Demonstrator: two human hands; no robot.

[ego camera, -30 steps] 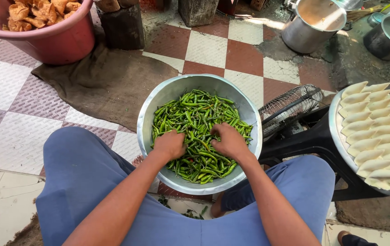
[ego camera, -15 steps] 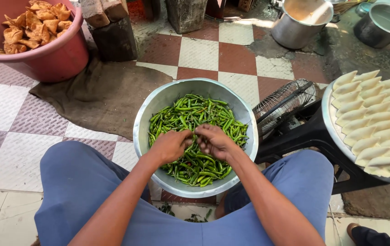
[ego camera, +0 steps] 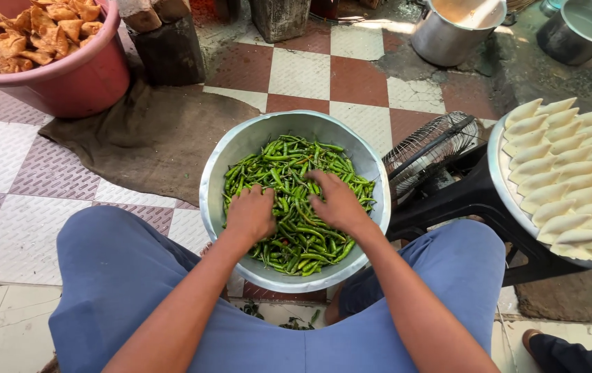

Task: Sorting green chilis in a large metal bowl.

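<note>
Left hand (ego camera: 251, 215) and right hand (ego camera: 337, 202) flat, fingers spread, pressing green chillies (ego camera: 296, 169) in metal bowl (ego camera: 227, 155).

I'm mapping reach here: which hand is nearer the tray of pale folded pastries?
Right. The right hand rests on the chillies on the bowl's tray side; the left hand lies farther away.

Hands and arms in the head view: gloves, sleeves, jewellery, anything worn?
Both are bare. The left hand and right hand carry no gloves, and no rings, watch or bands show. Both forearms are uncovered right up to the bottom edge of the frame, so no sleeve is visible. The only clothing in view is the blue trousers over the knees.
</note>
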